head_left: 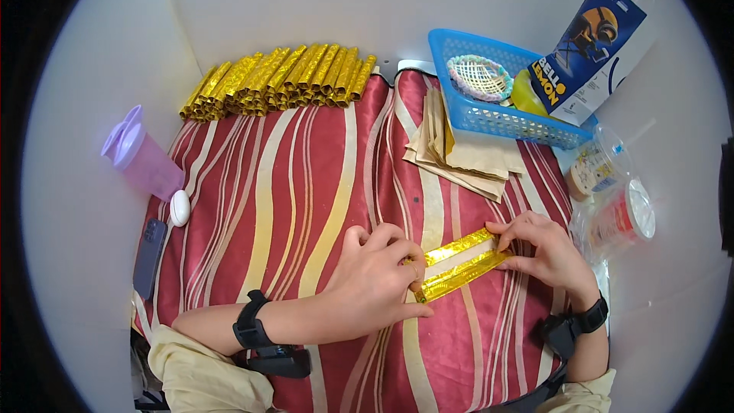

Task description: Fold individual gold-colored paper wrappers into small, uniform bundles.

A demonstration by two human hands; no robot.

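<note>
A gold foil paper [459, 264], folded lengthwise with a pale strip showing along its middle, lies between my two hands just above the red striped cloth. My left hand [378, 275] has its fingers curled over the left end, its thumb stretched out below the lower edge. At the other end, my right hand [543, 248] pinches the paper between thumb and fingers. Part of the paper's left end is hidden by my left fingers. Many similar gold foil tubes [279, 80] are piled side by side at the far left of the table.
Brown paper sheets [459, 160] are stacked beneath a blue plastic basket [512, 122] holding a small woven basket [480, 78] and a dark blue package [587, 42]. Clear cups [619, 218] stand far right. Leftward are a purple cup [145, 160], white oval object [180, 208] and phone [149, 256].
</note>
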